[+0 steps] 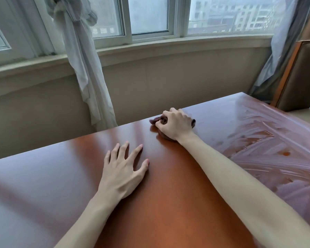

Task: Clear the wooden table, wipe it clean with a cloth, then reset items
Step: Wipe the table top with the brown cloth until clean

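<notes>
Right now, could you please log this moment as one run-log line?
phase: wiping | right hand: shut on cloth, far edge | left hand: flat, open | table: streaks right

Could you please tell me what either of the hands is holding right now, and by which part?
The right hand clutches a bunched dark cloth from above against the wooden table; the left hand lies flat, empty.

We see a curved window wall with grey daylight, knotted white curtain left — padded chair far right.
</notes>
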